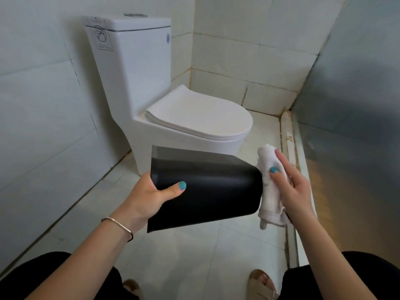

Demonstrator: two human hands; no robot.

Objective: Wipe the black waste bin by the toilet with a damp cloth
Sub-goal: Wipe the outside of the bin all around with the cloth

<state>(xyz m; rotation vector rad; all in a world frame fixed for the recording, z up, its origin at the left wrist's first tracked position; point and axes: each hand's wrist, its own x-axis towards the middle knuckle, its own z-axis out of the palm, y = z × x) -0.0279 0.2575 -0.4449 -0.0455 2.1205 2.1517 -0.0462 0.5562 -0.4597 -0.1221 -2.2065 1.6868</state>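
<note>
The black waste bin (pixel 207 187) is lifted off the floor and tipped on its side, its open mouth to the left and its rounded base to the right. My left hand (pixel 149 198) grips the bin's rim, thumb on the outer wall. My right hand (pixel 292 185) holds a white cloth (pixel 269 187) bunched against the bin's base, thumb and fingers around the cloth. The bin's inside is hidden from me.
The white toilet (pixel 173 105), lid closed, stands just behind the bin. Tiled walls close in on the left and back, a grey panel (pixel 357 105) with a raised sill on the right. Pale floor tiles lie below, with my sandalled feet at the bottom edge.
</note>
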